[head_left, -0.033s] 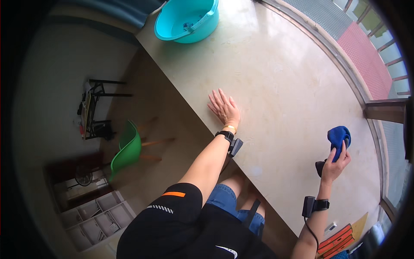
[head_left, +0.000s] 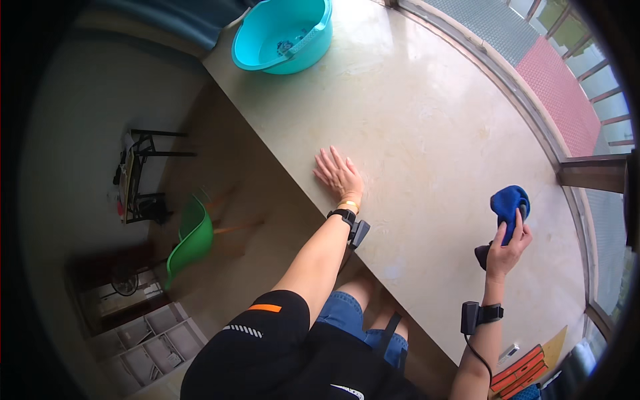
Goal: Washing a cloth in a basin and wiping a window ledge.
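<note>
My left hand (head_left: pixel 341 177) lies flat on the pale tabletop (head_left: pixel 417 133), fingers stretched out and slightly spread, close to the table's left edge. On the right, my right hand (head_left: pixel 508 255) grips a bunched blue cloth (head_left: pixel 509 200) against the same surface. Part of the cloth looks dark, and a dark piece pokes out beside my wrist. The fingers partly cover the folds. Nothing is in my left hand.
A turquoise basin (head_left: pixel 267 60) with a handle stands at the far left corner, some small dark thing inside. Orange-red folders (head_left: pixel 521 373) and a small white device (head_left: pixel 509 353) lie near right. A window frame (head_left: pixel 557 157) borders the right. A green chair (head_left: pixel 192 241) stands left of the table.
My right hand has slid the blue cloth a little farther away and leftward over the tabletop. My left hand keeps its place on the table; the whole view has shifted slightly.
</note>
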A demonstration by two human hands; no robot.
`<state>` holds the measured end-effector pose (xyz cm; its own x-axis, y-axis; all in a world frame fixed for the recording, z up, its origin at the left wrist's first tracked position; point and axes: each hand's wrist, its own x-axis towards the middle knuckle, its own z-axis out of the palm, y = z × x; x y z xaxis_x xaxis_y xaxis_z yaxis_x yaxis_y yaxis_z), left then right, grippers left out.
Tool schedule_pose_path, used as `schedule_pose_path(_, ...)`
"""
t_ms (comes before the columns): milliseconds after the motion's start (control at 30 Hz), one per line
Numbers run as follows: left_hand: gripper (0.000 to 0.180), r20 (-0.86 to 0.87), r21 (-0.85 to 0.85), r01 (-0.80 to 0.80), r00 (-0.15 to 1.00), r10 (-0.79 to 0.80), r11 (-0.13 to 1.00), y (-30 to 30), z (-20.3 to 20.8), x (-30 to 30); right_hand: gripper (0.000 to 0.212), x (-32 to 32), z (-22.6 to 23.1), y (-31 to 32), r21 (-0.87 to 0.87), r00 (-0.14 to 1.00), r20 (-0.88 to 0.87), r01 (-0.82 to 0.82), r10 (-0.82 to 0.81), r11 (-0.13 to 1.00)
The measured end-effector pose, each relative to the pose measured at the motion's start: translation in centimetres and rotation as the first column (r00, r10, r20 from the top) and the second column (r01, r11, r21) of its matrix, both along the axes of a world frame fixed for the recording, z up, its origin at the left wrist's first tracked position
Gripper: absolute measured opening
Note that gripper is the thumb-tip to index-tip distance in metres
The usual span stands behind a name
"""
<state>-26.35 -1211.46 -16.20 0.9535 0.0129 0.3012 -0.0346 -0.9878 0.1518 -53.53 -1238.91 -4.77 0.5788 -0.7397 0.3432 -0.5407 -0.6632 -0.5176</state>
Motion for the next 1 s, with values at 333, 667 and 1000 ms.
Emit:
schedule_pose_path(333,0.054,-0.049,0.021,-0.017,0.999,0.018,1.0,-1.7,-0.1,0.5,0.043,28.4,-2.8,13.9,0.08,0.836,-0.126,-0.528,0.534,0.845)
schedule_pose_path(667,0.053,-0.078,0.063,0.012,0.997,-0.007,0.998,-1.9,-0.3,0.3,0.044,34.3,-7.9,9.2,-0.046,0.674,-0.143,-0.736,0.724,0.676)
schedule_pose_path(1000,0.051,0.032,0.079,0.052,0.998,-0.054,0.996,-0.7,-2.7,0.3,0.053,11.9,-10.1,-16.2,-0.231,0.924,-0.333,0.115,-0.189,0.966)
